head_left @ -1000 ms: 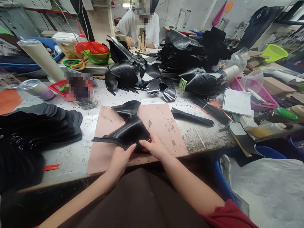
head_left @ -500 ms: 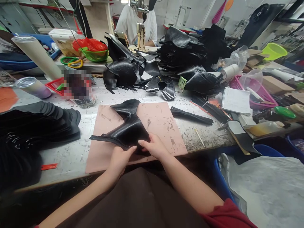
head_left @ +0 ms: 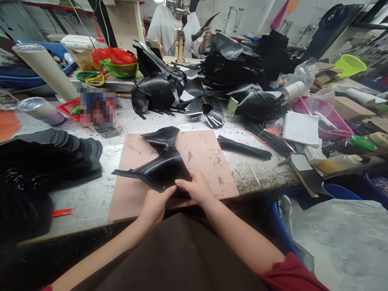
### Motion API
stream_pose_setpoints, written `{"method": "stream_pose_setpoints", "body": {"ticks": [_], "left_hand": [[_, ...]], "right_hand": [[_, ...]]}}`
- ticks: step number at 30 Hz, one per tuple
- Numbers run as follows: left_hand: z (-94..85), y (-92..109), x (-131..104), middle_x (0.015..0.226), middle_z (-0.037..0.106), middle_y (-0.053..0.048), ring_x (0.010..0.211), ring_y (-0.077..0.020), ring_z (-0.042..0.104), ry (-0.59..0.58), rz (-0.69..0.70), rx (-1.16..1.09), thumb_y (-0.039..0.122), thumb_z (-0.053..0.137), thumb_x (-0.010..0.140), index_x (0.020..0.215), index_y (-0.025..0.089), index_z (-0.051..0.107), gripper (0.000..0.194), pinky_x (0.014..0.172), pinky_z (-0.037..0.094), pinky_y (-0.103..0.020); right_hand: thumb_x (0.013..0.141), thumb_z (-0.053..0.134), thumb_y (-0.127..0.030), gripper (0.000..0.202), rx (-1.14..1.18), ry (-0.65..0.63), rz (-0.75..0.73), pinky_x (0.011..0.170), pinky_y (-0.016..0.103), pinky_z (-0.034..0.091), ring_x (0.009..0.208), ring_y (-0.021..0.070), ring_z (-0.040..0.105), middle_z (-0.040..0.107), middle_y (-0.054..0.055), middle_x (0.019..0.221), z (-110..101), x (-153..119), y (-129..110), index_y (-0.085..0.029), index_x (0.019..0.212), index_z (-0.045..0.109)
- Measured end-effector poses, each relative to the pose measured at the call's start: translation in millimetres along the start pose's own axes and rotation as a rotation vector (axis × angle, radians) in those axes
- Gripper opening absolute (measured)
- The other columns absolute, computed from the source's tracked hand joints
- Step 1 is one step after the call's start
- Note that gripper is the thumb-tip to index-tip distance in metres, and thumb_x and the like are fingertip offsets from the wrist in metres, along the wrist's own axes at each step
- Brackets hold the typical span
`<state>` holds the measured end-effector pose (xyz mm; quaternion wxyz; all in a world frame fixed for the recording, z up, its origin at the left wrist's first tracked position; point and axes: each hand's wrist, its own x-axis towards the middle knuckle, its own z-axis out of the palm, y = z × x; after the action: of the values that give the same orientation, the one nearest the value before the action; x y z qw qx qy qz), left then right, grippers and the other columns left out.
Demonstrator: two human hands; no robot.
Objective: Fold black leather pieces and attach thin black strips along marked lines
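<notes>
A shiny black leather piece (head_left: 166, 161) lies curved over the pink board (head_left: 206, 161), its near edge raised at the board's front. My left hand (head_left: 157, 200) pinches that near edge between thumb and fingers. Just to the right, my right hand (head_left: 195, 186) grips the same edge, thumb on top. The thumbs are close together, and the other fingers are partly hidden beneath the leather. A thin black strip (head_left: 130, 173) runs along the leather's left side.
Stacked black pieces (head_left: 54, 161) fill the table's left. Black strips (head_left: 244, 148) lie right of the board. Leather heaps (head_left: 157, 93) stand behind. Across the table, a person (head_left: 172, 32) in white holds a dark piece (head_left: 204, 27). A blue bin (head_left: 281, 226) is at right.
My left hand has shifted slightly right along the leather edge, closer to my right hand. The person across the table has raised a hand with a dark piece.
</notes>
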<state>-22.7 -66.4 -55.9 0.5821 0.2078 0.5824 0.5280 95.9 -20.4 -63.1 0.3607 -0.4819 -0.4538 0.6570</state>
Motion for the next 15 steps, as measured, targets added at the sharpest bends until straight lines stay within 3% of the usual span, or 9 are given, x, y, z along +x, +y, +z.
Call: {"method": "stream_pose_setpoints", "body": {"ticks": [4,15], "left_hand": [[5.1,5.5,-2.3,0.064,0.071,-0.006,0.078,-0.0252,0.066,0.026,-0.063,-0.016,0.022,0.08,0.044,0.064,0.012,0.068,0.026,0.076,0.052,-0.034],[4.4,5.4,-1.8,0.069,0.072,-0.005,0.078,-0.0238,0.066,-0.017,-0.147,-0.101,0.02,0.083,0.037,0.068,0.012,0.068,0.035,0.084,0.049,-0.036]], "right_hand": [[0.053,0.065,-0.03,0.021,-0.014,0.002,-0.034,0.052,0.026,0.042,0.057,0.013,0.049,0.051,-0.002,0.058,0.0,1.2,0.4,-0.016,0.058,0.05],[0.054,0.065,-0.029,0.018,-0.025,0.015,-0.075,0.054,0.026,0.041,0.059,0.0127,0.048,0.048,-0.003,0.062,2.1,1.0,0.6,-0.017,0.058,0.052]]}}
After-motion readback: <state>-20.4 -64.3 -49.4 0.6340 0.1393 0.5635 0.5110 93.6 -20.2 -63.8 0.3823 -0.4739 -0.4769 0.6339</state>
